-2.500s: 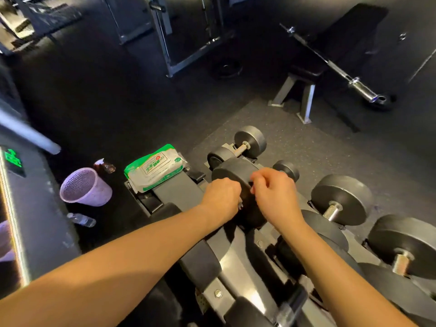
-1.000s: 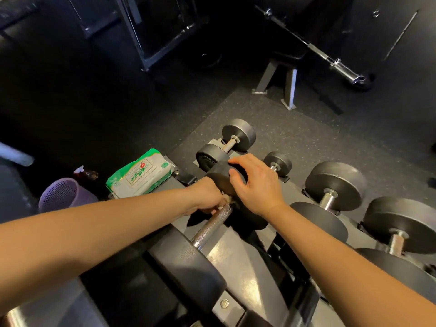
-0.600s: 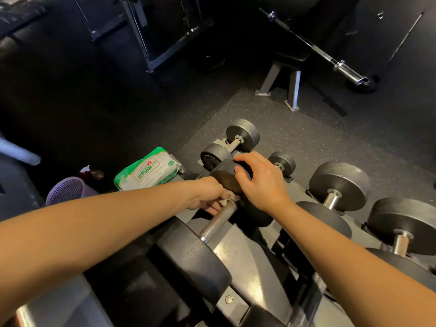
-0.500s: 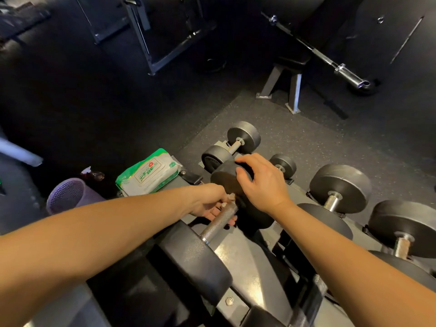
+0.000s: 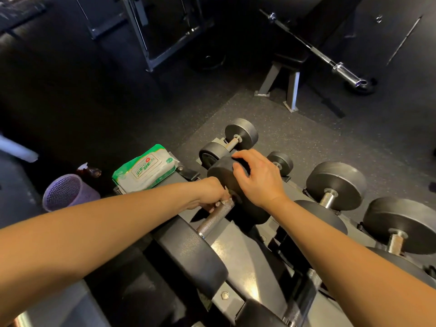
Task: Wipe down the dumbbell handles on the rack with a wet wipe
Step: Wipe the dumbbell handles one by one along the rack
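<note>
- Off to the left, a purple mesh basket [image 5: 68,192] stands on the dark floor. A small brown bottle [image 5: 90,171] lies just behind it.
- A green-and-white pack of wipes [image 5: 144,171] lies at the left end of the rack [image 5: 245,263], near the person's left forearm.
- The left hand [image 5: 210,195] comes in from the left. Its fingers [image 5: 213,207] are clamped round the far end of the knurled handle [image 5: 215,217], and a pale scrap of wet wipe [image 5: 226,194] shows between the hand and the metal.
- The dumbbell [image 5: 195,253] that the handle belongs to lies in the rack's upper cradle, running from near left to far right. Its near head is close to the person, and most of the handle on this side of the hand is bare.
- The right hand [image 5: 257,179] sits on top of the dumbbell's far head. Its fingers [image 5: 238,155] are spread and bent over the upper rim, and the thumb lies against the face.
- Just beyond that head, a small dumbbell [image 5: 240,134] rests at the rack's far end.
- Further right along the rack sit a larger dumbbell [image 5: 336,182] and, at the right edge, another large dumbbell [image 5: 401,225].
- Well behind, a bench [image 5: 292,88] stands on the floor mat, with a barbell [image 5: 339,67] slanting across above it.
</note>
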Action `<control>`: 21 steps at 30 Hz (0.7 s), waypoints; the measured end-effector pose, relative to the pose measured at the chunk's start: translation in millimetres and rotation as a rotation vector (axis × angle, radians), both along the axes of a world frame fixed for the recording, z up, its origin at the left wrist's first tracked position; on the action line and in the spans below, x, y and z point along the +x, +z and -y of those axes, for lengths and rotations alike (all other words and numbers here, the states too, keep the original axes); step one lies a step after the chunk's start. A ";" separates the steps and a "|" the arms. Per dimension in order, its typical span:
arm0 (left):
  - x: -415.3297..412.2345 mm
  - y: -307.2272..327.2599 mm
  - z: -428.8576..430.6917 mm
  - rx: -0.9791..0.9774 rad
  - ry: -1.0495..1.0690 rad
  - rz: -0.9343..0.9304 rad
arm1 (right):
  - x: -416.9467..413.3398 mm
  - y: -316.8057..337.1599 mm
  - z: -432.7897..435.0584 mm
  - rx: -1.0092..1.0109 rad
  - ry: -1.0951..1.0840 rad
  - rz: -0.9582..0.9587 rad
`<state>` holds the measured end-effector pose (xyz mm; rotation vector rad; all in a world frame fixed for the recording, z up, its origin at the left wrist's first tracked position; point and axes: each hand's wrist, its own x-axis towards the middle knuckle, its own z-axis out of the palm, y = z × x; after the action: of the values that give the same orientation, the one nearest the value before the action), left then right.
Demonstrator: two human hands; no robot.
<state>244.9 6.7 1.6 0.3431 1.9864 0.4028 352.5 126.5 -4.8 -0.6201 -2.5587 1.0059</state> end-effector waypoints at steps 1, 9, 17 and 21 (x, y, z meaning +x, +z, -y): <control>-1.9 2.2 6.3 -0.017 0.002 0.026 | -0.1 -0.3 -0.1 -0.002 0.001 -0.002; -8.6 15.7 18.4 -0.092 -0.112 0.086 | -1.0 -2.6 -0.7 0.007 -0.002 -0.010; 7.3 17.0 16.4 0.006 -0.316 -0.328 | -1.6 -4.5 -1.2 0.004 -0.004 -0.021; 3.7 34.1 38.3 -0.141 -0.514 -0.383 | -1.8 -5.0 -2.2 -0.001 -0.002 -0.023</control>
<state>248.6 -31.6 35.7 0.8653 2.1800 -0.1416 350.8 128.7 -9.8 -0.6072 -2.5374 1.0075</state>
